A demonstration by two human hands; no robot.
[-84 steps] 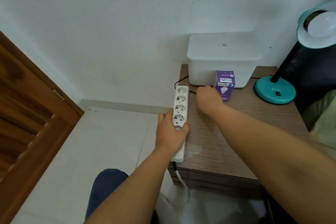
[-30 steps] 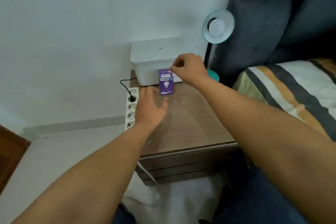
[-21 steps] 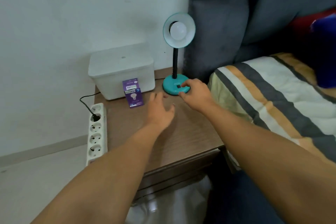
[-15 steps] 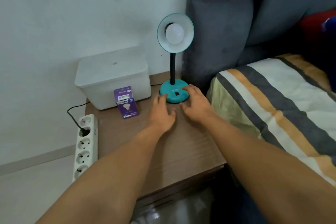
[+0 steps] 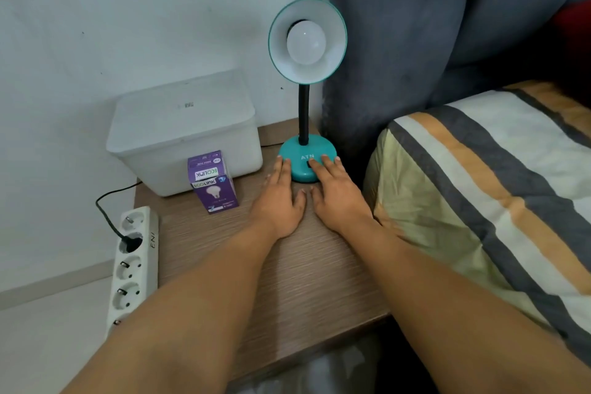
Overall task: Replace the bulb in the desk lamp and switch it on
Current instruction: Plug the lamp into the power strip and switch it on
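Now both hands lie flat, fingers spread and holding nothing: the left hand touches the left edge of the teal lamp base, the right hand covers its front switch. Directly above the fingertips, the unlit bulb sits in the shade. Left of the left fingers stands the purple bulb box against a white bin; further left, a power strip.

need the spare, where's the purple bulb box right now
In the head view the purple bulb box stands on the nightstand, left of the left hand, against the white bin.
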